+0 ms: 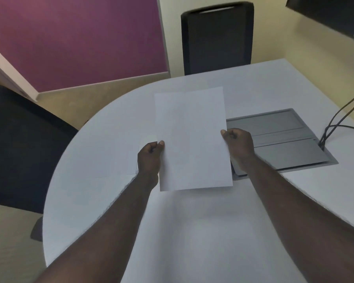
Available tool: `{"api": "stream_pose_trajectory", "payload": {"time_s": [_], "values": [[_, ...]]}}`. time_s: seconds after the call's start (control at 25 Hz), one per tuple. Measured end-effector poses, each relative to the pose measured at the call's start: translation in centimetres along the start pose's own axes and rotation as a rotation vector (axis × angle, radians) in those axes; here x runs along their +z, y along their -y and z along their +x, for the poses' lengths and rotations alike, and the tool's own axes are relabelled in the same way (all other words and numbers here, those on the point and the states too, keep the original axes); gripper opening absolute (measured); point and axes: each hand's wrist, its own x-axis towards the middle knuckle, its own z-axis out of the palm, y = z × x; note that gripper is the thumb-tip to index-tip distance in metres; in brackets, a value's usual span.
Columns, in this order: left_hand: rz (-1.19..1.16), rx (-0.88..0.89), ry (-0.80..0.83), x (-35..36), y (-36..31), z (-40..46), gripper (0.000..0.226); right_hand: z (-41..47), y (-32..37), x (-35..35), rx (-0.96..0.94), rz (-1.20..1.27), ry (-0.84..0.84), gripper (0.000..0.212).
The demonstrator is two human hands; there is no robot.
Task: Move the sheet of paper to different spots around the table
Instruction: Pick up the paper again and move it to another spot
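A blank white sheet of paper (191, 139) hangs in the air above the middle of the white rounded table (192, 231), held upright in portrait. My left hand (149, 158) pinches its left edge with the thumb on top. My right hand (238, 144) pinches its right edge the same way. The sheet's lower edge is above the tabletop and casts a soft shadow under it. Another faint white sheet (119, 160) seems to lie flat on the table just left of my left hand.
A grey cable hatch (278, 137) is set into the table to the right of the sheet, with dark cables (339, 117) rising from its far corner. A black chair (217, 37) stands at the far side, another black chair (18, 144) at the left.
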Motion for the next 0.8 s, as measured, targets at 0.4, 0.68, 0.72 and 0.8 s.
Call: {"api": "stream_pose_trajectory", "payload": {"time_s": [0.4, 0.68, 0.72, 0.8], "values": [[-0.061, 0.132, 0.033, -5.8, -6.3, -11.3, 0.016, -11.7, 8.5, -5.2, -0.069, 0.108, -0.072, 0.025], [-0.040, 0.235, 0.080, -8.2, -7.9, -18.9, 0.017, -20.0, 11.5, -9.5, -0.113, 0.086, -0.138, 0.027], [0.001, 0.267, 0.074, -8.4, -8.0, -20.0, 0.018, -21.1, 11.6, -10.2, -0.109, 0.084, -0.147, 0.028], [0.070, 0.334, 0.056, -8.4, -8.1, -21.8, 0.020, -22.8, 11.7, -11.5, -0.102, 0.076, -0.156, 0.027]]}}
